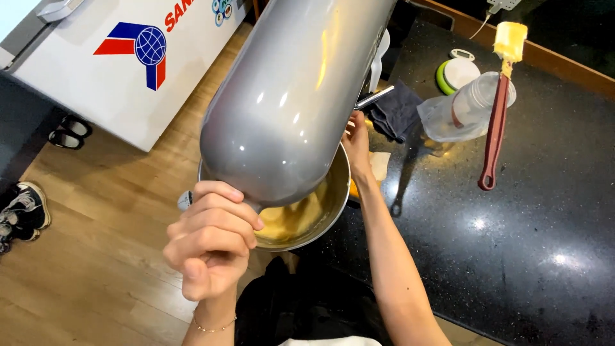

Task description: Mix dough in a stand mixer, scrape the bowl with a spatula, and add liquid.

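Closest to the lens, the left hand (211,240) is clenched on the front of the grey mixer head (291,96), steadying it over the steel bowl (336,192) of yellow batter (288,221); the right hand (357,144) reaches behind to the lever (373,97) — its grip cannot be told; a batter-tipped spatula (496,122) rests on a plastic cup (464,109) on the black worktop (512,243), keeping its blade off the surface.
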